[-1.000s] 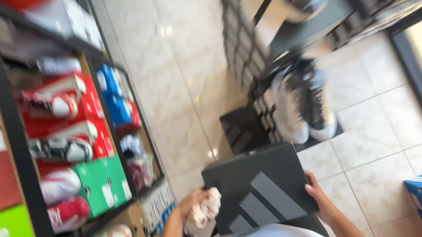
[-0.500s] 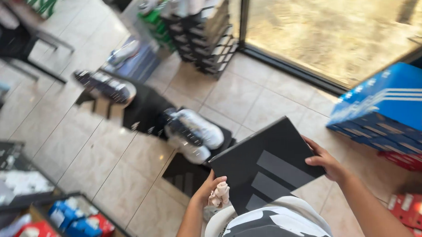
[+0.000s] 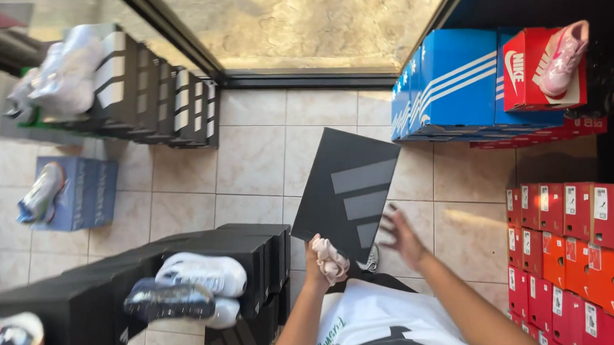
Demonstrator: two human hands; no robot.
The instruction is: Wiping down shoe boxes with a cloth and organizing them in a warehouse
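Box: flat black cardboard shoebox lid with grey stripes (image 3: 348, 191), tilted in the air above the tiled floor (image 3: 252, 161).
Left hand (image 3: 321, 260): fingers pinch its lower edge together with a crumpled pale cloth (image 3: 332, 260).
Right hand (image 3: 401, 234): fingers spread, blurred, just off it.
Risk: held one-handed, it could slip onto the black box stack (image 3: 242, 249).

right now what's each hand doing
left hand: closed on a cloth, propping the black box.
right hand: open, blurred, off the box.

Place: a shoe shop.
Stock: stacked shoeboxes all round, black striped boxes (image 3: 162, 103), blue boxes (image 3: 453, 79), red boxes (image 3: 568, 245).
Display: single trainers set on top of stacks, a pink shoe (image 3: 565, 54), a white shoe (image 3: 201, 273).
Floor: pale tiled floor (image 3: 252, 161).
Front: a glass shopfront (image 3: 302, 23) facing a sunlit pavement.
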